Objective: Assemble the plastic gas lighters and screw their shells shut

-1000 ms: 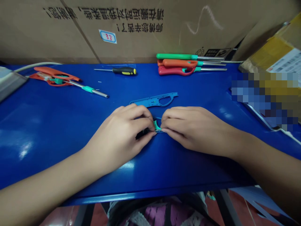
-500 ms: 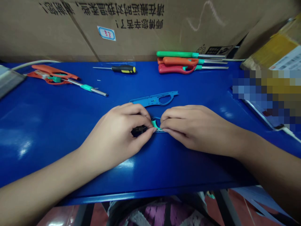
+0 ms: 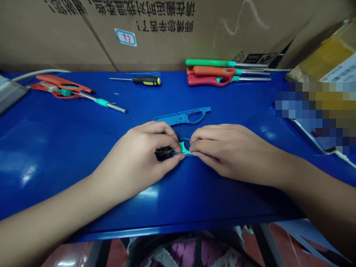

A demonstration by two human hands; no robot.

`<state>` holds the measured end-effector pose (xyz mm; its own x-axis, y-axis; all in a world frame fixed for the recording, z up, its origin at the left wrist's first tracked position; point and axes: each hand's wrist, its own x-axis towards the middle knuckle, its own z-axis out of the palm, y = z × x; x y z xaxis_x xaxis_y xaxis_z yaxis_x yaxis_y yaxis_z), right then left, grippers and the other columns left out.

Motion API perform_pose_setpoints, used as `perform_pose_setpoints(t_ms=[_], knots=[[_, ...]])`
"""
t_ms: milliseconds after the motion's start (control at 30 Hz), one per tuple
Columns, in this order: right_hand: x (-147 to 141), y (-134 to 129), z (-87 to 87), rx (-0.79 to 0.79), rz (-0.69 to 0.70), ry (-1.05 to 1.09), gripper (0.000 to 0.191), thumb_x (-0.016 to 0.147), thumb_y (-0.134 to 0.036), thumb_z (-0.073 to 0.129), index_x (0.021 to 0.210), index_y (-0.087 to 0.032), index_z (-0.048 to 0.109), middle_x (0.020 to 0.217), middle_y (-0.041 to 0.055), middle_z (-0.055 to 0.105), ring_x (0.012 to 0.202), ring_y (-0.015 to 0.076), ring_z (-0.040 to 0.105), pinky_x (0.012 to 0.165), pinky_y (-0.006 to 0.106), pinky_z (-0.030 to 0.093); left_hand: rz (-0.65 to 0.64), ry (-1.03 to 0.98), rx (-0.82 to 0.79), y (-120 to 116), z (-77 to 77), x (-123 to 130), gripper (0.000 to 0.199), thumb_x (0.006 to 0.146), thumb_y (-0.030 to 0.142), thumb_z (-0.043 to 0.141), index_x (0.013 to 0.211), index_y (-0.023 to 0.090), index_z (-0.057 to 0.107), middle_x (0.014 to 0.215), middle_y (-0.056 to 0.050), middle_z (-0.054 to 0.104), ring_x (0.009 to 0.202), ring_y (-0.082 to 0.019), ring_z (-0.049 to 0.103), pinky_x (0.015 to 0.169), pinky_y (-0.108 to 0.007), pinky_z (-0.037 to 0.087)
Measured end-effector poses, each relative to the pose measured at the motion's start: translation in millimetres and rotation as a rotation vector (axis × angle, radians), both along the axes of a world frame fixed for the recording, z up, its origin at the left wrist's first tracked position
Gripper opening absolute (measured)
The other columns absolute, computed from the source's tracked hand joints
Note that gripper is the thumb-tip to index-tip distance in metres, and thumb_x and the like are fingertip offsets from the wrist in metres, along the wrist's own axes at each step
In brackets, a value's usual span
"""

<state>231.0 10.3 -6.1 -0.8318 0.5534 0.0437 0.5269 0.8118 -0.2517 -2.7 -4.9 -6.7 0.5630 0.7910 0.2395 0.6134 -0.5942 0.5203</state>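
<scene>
My left hand [image 3: 150, 152] and my right hand [image 3: 222, 150] meet over a partly built lighter [image 3: 183, 147] on the table. Of it I see a green trigger piece, a thin blue casing edge and dark inner parts; the rest is under my fingers. My left thumb and fingers are closed around the trigger end. The fingertips of my right hand pinch the casing just right of the trigger. Behind my hands lies a separate blue lighter casing half [image 3: 182, 116], its hollow side up, with the left end partly covered by my left hand.
An opened orange lighter [image 3: 65, 87] with its metal tube lies at the left. A black and yellow screwdriver [image 3: 146, 80] is at the back. Several long lighters [image 3: 211, 79] are stacked back right. A cardboard box [image 3: 155, 44] stands behind, and a taped parcel [image 3: 325, 55] sits right.
My left thumb has shifted slightly, so a bit more of the green trigger and the dark parts shows. My right hand stays almost still.
</scene>
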Motion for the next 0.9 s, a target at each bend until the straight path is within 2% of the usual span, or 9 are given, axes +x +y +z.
perform_pose_setpoints(t_ms=[233, 433, 900], knots=[[-0.8, 1.1, 1.4, -0.09, -0.062, 0.067, 0.02, 0.098, -0.017, 0.051, 0.098, -0.019, 0.071, 0.105, 0.0043, 0.07, 0.094, 0.0176, 0.066, 0.08, 0.032, 0.048, -0.007, 0.056, 0.113, -1.3, -2.1, -2.0, 0.007, 0.088, 0.021, 0.07, 0.087, 0.021, 0.077, 0.097, -0.004, 0.071, 0.087, -0.021, 0.066, 0.081, -0.041, 0.054], [1.0, 1.8, 2.9, -0.128, -0.051, 0.09, 0.022, 0.096, -0.012, 0.051, 0.099, -0.019, 0.072, 0.107, 0.0037, 0.07, 0.095, 0.0171, 0.066, 0.082, 0.031, 0.048, 0.0, 0.015, 0.066, -2.1, -2.1, -0.7, 0.006, 0.087, 0.019, 0.071, 0.088, 0.021, 0.076, 0.098, -0.004, 0.071, 0.087, -0.021, 0.067, 0.081, -0.041, 0.055], [0.4, -1.6, 2.8, -0.131, -0.093, 0.078, 0.017, 0.097, -0.015, 0.051, 0.098, -0.019, 0.068, 0.104, 0.0031, 0.068, 0.094, 0.0168, 0.064, 0.08, 0.031, 0.047, 0.001, 0.015, 0.099, -2.1, -2.3, 1.4, 0.006, 0.088, 0.018, 0.071, 0.086, 0.021, 0.076, 0.097, -0.003, 0.072, 0.086, -0.02, 0.067, 0.082, -0.038, 0.053]])
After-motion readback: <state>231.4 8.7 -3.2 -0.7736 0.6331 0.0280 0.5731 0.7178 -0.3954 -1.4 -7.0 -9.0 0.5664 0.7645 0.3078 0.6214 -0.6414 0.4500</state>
